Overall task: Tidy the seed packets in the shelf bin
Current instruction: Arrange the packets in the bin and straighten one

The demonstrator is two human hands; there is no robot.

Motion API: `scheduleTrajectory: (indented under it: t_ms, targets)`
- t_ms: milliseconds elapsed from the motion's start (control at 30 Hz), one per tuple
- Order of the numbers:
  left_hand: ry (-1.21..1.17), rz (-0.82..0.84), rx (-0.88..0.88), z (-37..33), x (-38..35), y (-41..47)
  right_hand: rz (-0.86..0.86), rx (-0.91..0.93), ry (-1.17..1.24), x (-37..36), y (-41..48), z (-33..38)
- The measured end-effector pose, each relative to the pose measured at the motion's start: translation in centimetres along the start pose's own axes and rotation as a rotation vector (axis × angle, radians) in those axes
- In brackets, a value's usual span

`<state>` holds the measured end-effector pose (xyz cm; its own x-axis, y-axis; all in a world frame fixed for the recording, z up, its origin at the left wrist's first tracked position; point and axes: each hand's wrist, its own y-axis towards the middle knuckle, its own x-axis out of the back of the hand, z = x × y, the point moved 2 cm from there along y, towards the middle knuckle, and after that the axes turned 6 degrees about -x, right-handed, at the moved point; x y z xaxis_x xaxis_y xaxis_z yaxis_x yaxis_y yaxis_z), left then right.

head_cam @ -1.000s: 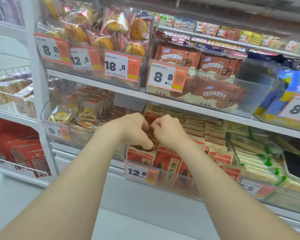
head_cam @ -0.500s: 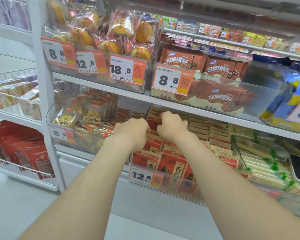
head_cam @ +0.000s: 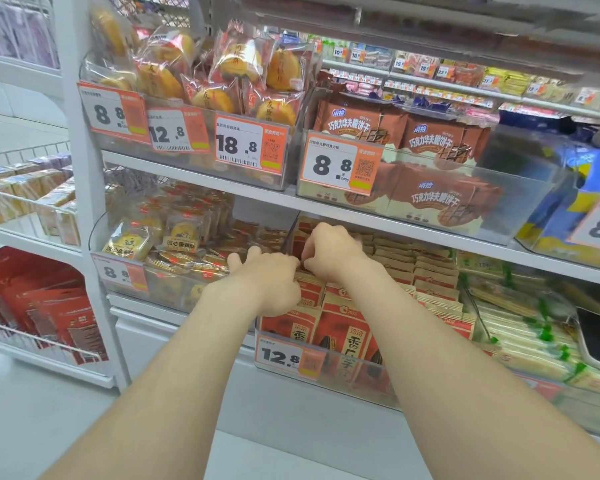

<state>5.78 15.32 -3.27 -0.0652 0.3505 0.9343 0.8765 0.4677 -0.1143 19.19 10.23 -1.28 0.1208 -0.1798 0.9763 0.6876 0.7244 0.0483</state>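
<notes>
Red-and-tan seed packets (head_cam: 343, 330) stand in rows inside a clear shelf bin (head_cam: 354, 379) with a 12.8 price tag, on the lower shelf. Both hands reach deep into the bin's left rows under the upper shelf. My left hand (head_cam: 267, 275) lies over the packet tops at the bin's left wall, its fingertips spread toward the neighbouring bin. My right hand (head_cam: 333, 251) has its fingers curled down onto packet tops further back. The fingertips are hidden, so the exact grip is unclear.
The shelf board (head_cam: 378, 216) sits close above the hands. A clear bin of yellow pastry packs (head_cam: 174, 240) stands to the left, pale green-trimmed packets (head_cam: 534, 334) to the right. Above are bins of cakes (head_cam: 222, 84) and chocolate wafers (head_cam: 437, 161).
Both hands have moved from the front packets further back into the bin, up under the shelf. The camera has drawn closer to the shelf.
</notes>
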Motion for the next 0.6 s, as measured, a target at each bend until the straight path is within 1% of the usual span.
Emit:
scheduleTrajectory:
  t_ms: [100, 167, 267, 333, 433, 600]
  targets:
    - [0.036, 0.011, 0.029, -0.25, 0.05, 0.1, 0.045, 0.064, -0.093, 0.03, 0.14, 0.69]
    - [0.047, 0.015, 0.04, -0.37, -0.04, 0.09, 0.059, 0.07, -0.102, 0.05, 0.36, 0.85]
    - [0.055, 0.01, 0.038, -0.49, -0.11, 0.11, 0.051, 0.095, -0.113, 0.35, 0.34, 0.77]
    - [0.06, 0.009, 0.035, -0.43, -0.12, 0.11, 0.032, 0.151, -0.13, 0.62, 0.05, 0.68]
    - [0.039, 0.001, 0.032, -0.49, -0.2, 0.13, 0.02, 0.212, -0.145, 0.76, -0.34, 0.43]
    - [-0.092, -0.022, -0.026, -0.78, -0.4, -0.19, 0.036, 0.182, -0.144, 0.65, -0.47, 0.69]
